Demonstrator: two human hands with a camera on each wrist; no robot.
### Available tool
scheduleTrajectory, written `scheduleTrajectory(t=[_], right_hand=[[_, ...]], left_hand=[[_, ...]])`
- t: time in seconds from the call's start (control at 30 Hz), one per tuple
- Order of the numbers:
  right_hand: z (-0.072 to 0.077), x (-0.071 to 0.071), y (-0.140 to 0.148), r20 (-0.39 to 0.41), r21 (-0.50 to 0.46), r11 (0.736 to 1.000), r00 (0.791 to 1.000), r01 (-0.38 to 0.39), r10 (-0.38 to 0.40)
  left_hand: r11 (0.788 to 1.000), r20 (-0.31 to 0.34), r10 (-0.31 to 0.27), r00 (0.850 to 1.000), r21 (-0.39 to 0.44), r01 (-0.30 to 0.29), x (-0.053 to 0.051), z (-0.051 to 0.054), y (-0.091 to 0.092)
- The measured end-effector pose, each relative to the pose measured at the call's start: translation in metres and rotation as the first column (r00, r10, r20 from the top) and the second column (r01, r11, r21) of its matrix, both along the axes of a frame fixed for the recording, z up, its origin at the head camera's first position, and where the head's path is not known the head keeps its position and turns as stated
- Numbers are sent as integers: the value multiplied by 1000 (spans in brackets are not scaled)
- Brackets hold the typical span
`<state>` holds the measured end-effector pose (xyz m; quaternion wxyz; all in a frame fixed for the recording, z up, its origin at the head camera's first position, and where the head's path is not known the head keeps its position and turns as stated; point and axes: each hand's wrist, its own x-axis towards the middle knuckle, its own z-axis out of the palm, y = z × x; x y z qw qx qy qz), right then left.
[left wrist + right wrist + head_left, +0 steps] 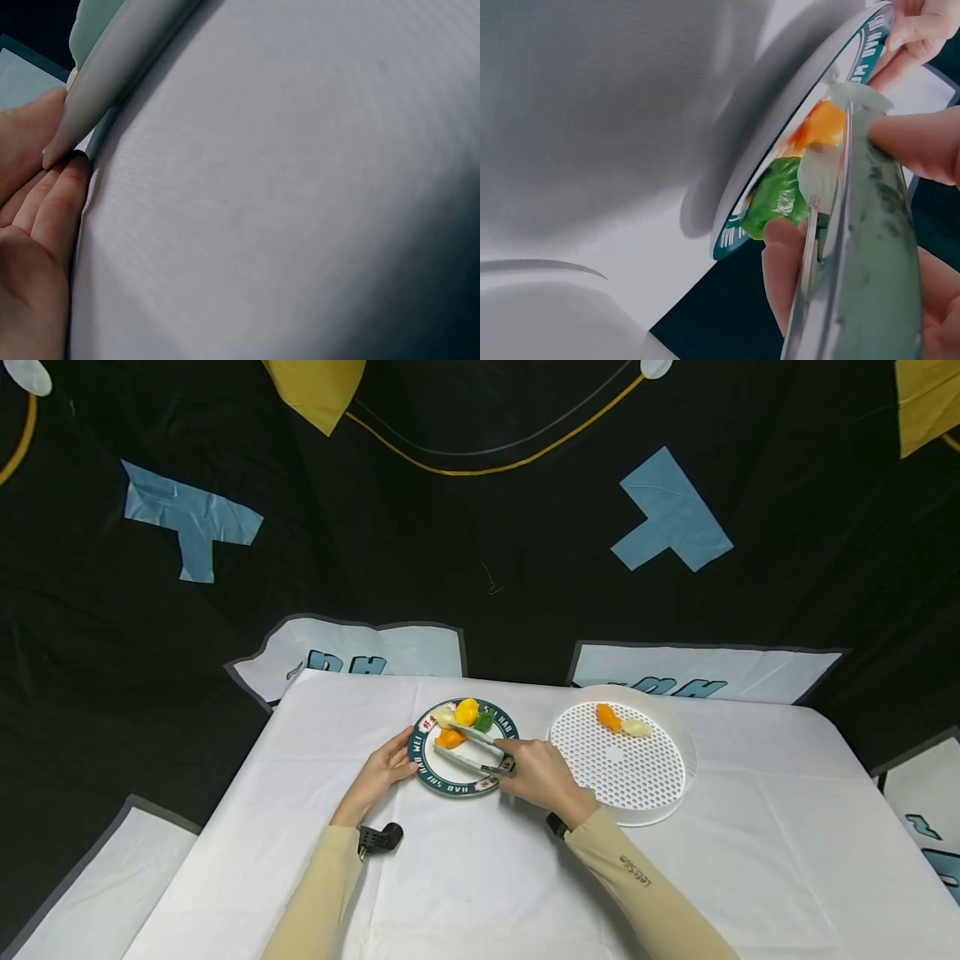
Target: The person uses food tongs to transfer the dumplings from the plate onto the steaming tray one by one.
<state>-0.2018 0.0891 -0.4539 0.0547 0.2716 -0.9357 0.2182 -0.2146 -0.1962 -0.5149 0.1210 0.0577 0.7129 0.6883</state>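
Observation:
A plate with a dark green lettered rim (423, 770) holds a yellow piece (467, 712), a green one (483, 721), an orange one (450, 738) and a pale one (444, 717). My left hand (378, 777) grips the plate's left edge, thumb on the rim, as the left wrist view also shows (34, 202). My right hand (542, 774) holds pale green tongs (468, 762), their arms spread over the plate. In the right wrist view the tongs (877, 240) lie between thumb and fingers, near the orange piece (821, 126) and the green piece (776, 196).
Right of the plate stands a round white tray with a perforated base (618, 768), holding an orange piece (608, 717) and a pale piece (636, 727). A white cloth (465, 877) covers the table. Behind it hangs a black backdrop (465, 552).

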Motion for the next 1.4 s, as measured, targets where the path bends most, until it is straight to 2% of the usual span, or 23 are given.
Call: scheduleTrajectory(t=[0.37, 0.63, 0.93, 1.13, 1.4], right_hand=[[-1, 1, 4, -35, -43, 999, 999, -5, 4], [0, 4, 10, -48, -47, 999, 999, -13, 11], [7, 8, 23, -85, -92, 995, 996, -42, 34], [10, 10, 30, -75, -113, 992, 996, -57, 49], [13, 14, 40, -73, -146, 988, 997, -39, 29]], left_hand=[[1000, -3, -1, 1000, -30, 0, -1, 3, 1], [999, 14, 22, 1000, -26, -21, 0, 4, 2], [1000, 11, 19, 1000, -17, -18, 0, 3, 3], [999, 7, 25, 1000, -49, -25, 0, 4, 2], [996, 24, 44, 999, -73, -42, 0, 4, 2]])
